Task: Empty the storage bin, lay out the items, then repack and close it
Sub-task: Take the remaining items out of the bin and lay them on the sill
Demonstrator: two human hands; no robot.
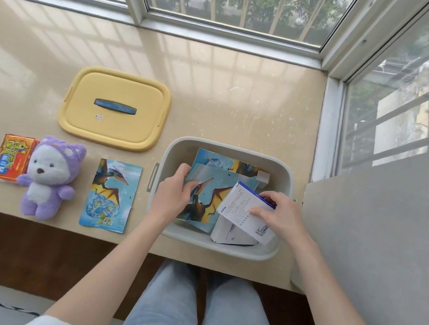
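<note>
Beneath the fingers (259, 212), in the grey plastic bin (169, 154), left hand (173, 195) pinches a blue pterosaur-print packet (207, 198), right hand (281, 216) grips a white cardboard box (239, 209); emptying judged part-done, repacking outstanding.

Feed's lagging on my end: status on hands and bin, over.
Left hand grips dinosaur packet in bin. Right hand holds white box at bin. Lid off; plush, red packet, second dinosaur packet laid out. Nothing blocking hands.
</note>
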